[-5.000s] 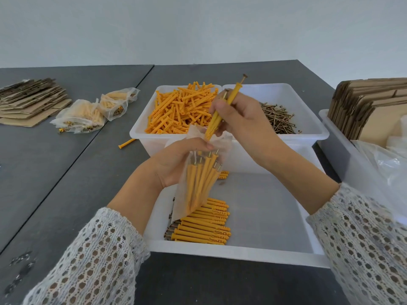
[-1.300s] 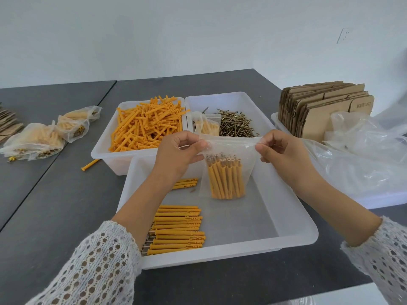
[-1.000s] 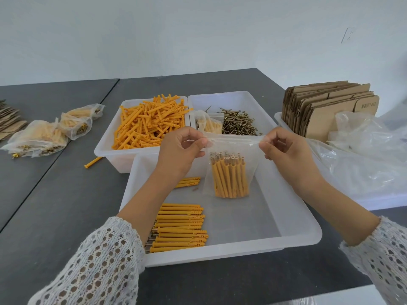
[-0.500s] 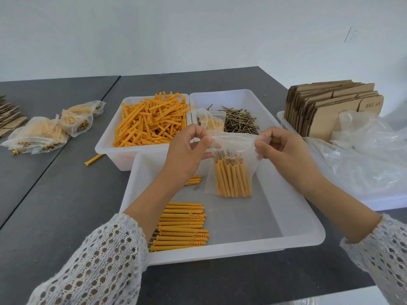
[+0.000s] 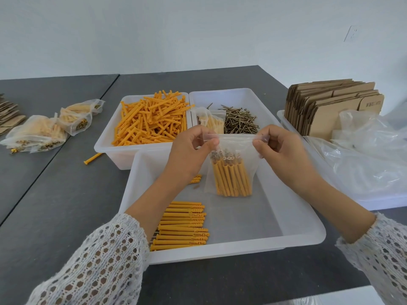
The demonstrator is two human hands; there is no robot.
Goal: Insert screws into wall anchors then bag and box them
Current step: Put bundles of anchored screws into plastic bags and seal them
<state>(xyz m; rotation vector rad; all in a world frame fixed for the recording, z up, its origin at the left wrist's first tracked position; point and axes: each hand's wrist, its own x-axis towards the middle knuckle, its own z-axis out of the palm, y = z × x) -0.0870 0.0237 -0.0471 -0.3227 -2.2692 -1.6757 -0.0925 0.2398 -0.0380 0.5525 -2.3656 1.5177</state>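
A clear zip bag (image 5: 231,170) full of orange anchors with screws hangs upright over the near white tray (image 5: 242,245). My left hand (image 5: 189,155) pinches the bag's top left corner. My right hand (image 5: 279,150) pinches its top right corner, with the top strip stretched between them. A row of assembled orange anchors (image 5: 182,225) lies in the tray's near left part. Behind stand a tray of loose orange anchors (image 5: 149,122) and a tray of loose screws (image 5: 240,119).
Several filled bags (image 5: 44,128) lie on the grey table at the left, and one more (image 5: 211,119) sits in the screw tray. One loose anchor (image 5: 93,158) lies on the table. At the right stand flat cardboard boxes (image 5: 330,106) and crumpled clear plastic (image 5: 370,155).
Five seconds ago my right hand was putting an anchor into the bag held by my left. Since then both hands took the bag's top corners and pulled its top strip taut.
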